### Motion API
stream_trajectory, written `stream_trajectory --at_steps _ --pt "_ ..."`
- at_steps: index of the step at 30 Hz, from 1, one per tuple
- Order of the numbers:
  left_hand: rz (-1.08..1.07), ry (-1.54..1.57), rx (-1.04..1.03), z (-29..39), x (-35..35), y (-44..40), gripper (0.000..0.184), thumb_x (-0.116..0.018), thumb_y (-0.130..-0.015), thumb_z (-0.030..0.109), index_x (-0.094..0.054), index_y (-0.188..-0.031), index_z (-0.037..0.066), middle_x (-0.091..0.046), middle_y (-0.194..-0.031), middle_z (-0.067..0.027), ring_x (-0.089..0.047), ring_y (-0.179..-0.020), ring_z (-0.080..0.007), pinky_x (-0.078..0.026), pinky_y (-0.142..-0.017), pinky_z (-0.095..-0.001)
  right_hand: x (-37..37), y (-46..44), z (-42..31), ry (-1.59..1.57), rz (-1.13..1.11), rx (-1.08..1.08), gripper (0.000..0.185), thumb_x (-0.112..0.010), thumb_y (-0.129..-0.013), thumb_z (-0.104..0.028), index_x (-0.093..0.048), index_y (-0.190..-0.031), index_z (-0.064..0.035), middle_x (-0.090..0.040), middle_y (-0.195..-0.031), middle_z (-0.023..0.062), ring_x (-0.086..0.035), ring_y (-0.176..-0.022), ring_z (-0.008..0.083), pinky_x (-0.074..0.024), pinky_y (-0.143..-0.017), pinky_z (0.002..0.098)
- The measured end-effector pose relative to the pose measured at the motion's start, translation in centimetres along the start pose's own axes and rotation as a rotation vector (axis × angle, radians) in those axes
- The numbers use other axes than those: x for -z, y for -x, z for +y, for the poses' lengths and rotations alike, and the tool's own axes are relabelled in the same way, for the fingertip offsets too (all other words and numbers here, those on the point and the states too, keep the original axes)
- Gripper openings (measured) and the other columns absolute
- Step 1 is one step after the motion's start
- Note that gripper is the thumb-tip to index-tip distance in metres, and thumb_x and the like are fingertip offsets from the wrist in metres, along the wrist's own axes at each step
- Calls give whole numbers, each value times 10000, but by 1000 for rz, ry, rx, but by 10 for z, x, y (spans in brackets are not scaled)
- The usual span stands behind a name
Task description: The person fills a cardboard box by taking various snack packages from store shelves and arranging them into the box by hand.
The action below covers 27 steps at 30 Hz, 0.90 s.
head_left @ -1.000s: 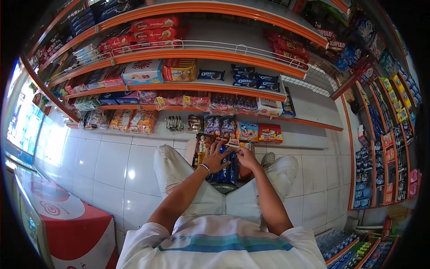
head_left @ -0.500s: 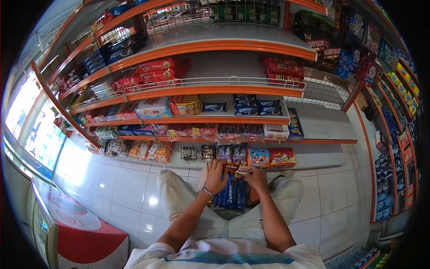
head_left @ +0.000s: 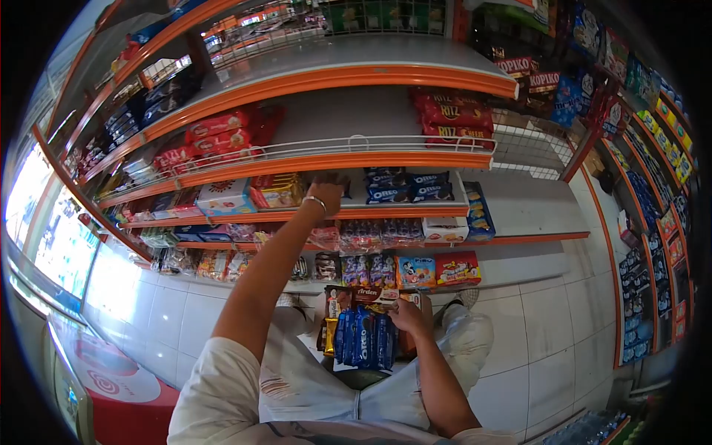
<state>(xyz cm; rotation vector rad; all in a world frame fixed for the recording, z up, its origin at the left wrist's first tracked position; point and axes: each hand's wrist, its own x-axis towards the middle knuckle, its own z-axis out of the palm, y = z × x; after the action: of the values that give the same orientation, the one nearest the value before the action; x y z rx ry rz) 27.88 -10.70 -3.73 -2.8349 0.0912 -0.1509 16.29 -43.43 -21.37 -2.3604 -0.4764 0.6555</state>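
Note:
My left hand [head_left: 326,193] reaches onto a middle shelf, over a small blue Oreo pack [head_left: 345,186] that it mostly covers. Its fingers are in shadow and hard to make out. On my lap sits a box of snacks, with several blue Oreo packs [head_left: 363,337] standing in front. A brown Arden snack pack [head_left: 368,294] lies across the far side of them. Beside that pack's right end is my right hand [head_left: 409,315], its fingers closed on it. A yellow-wrapped snack [head_left: 330,335] stands at the box's left.
More Oreo packs [head_left: 389,191] are stacked right of my left hand, with gold-and-red packs [head_left: 276,191] to its left. Ritz packs [head_left: 454,119] sit above, behind a white wire rail [head_left: 356,141]. Along the bottom shelf stand snack boxes [head_left: 456,268]. A red-and-white cabinet [head_left: 119,389] is at left.
My left hand has left the Arden pack and stretched up and forward to the shelf with the lone Oreo pack. My right hand has stayed by the box. The view has shifted slightly.

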Motion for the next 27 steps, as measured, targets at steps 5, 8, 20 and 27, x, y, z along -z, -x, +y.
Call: stream_trajectory --at_steps 5,8,20,27 --pt "-115 -109 31 -14 -15 -33 394 -561 -786 187 -563 -1168 89 -608 -1096 -152 -552 -1071 -325 -412 -916 -481 3 -8 1 -134 6 -5 400 -555 -854 -281 -539 -1185 -57 -628 -1098 161 -598 -1018 316 -474 -858 392" --pt "-17 -35 -45 -15 -6 -26 311 -573 -801 199 -593 -1083 70 -622 -1019 -161 -583 -1008 -321 -443 -863 -479 5 -6 -2 -70 -60 -10 456 -540 -859 -292 -506 -1251 -60 -618 -1119 171 -590 -1030 324 -472 -863 400" --pt "399 855 22 92 -10 103 415 -565 -898 175 -428 -1225 -40 -527 -1057 -244 -551 -930 -354 -462 -764 -401 16 -11 -24 -905 196 232 500 -629 -867 -396 -503 -1212 -56 -602 -1046 94 -572 -968 181 -473 -799 328" --pt "25 1307 21 173 -12 128 301 -600 -893 203 -530 -1121 19 -530 -720 -71 -534 -622 -214 -432 -624 -321 42 9 -53 -1412 31 206 686 -646 -849 -443 -361 -1337 -53 -487 -1216 62 -478 -1095 139 -428 -882 297"
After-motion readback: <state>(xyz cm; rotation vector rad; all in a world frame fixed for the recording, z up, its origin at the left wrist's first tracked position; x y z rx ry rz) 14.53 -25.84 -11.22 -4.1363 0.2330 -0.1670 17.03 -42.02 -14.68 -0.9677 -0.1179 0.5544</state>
